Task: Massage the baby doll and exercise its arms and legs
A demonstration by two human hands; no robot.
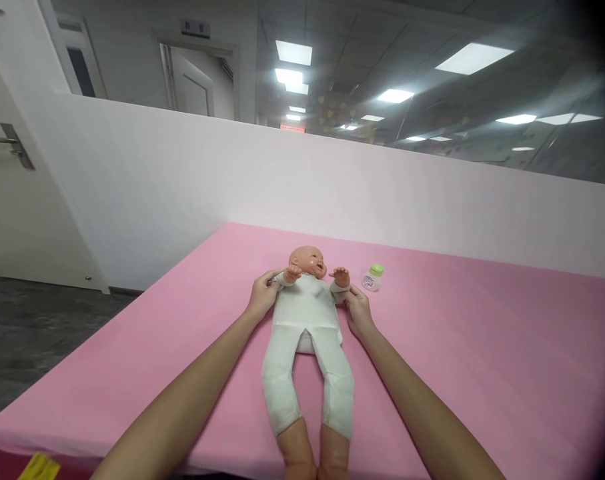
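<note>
A baby doll with a white cloth body lies on its back on the pink table cover, head away from me and feet toward me. Its bare head is turned to the right, and both its plastic hands point upward. My left hand is closed around the doll's arm on the left, near the wrist. On the other side my right hand pinches the sleeve of the doll's other arm. Just beyond my right hand stands a small clear bottle with a green cap.
A low white wall runs along the table's far side, with glass above it. To the left are a door with a metal handle and a dark floor. A yellow label shows at the table's near left corner.
</note>
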